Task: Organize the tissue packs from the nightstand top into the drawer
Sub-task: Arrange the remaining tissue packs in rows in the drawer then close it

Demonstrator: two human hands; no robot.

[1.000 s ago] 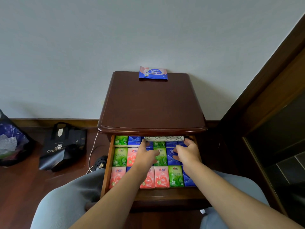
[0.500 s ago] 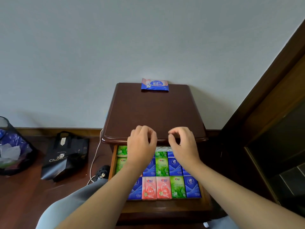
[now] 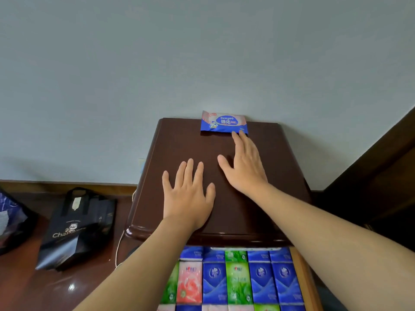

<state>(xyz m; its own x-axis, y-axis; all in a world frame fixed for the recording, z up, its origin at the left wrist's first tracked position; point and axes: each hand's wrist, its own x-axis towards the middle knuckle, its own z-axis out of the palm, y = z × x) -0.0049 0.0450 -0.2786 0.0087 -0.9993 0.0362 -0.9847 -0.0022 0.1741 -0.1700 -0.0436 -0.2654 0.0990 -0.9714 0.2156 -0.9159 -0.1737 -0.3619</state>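
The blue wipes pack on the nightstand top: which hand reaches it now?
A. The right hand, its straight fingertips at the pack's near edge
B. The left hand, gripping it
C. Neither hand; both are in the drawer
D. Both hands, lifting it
A: the right hand stretches flat toward the wall, fingertips at the near edge of the blue wipes pack, while the left hand lies flat on the nightstand top.

both hands over dark wood nightstand top (image 3: 280, 167), fingers straight and spread. right hand (image 3: 243, 167) reaches far back, fingertips touching near edge of blue wipes pack (image 3: 223, 122) lying at rear edge against grey wall (image 3: 134, 63). left hand (image 3: 188, 194) flat, palm down, near front middle of top. open drawer (image 3: 302, 281) below, packed with blue, green, pink tissue packs (image 3: 235, 281) in rows. black tote bag (image 3: 78, 225) on floor left, white cable (image 3: 119, 245) beside nightstand.
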